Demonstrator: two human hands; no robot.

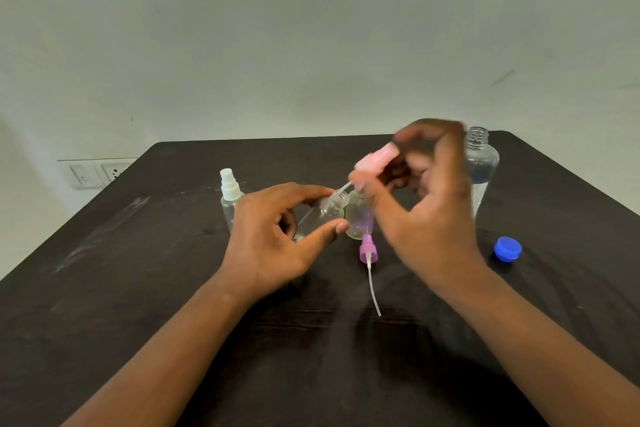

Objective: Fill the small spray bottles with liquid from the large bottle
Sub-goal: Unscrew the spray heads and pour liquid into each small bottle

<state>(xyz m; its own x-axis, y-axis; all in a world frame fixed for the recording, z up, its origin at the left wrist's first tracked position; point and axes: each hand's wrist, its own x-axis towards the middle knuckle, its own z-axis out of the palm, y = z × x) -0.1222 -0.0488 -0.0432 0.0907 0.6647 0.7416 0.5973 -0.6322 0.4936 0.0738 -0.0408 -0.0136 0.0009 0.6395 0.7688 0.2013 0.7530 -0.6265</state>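
Our left hand (273,236) pinches the small bottle (323,213), tilted with its neck toward our right hand (426,204), whose grip pinches the pink sprayer (375,158), tube at the mouth.

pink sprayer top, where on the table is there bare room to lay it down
Bare table lies left of the white-capped bottle, and between the purple sprayer top and blue cap. It is crowded mid-table, round both hands and the small bottles.
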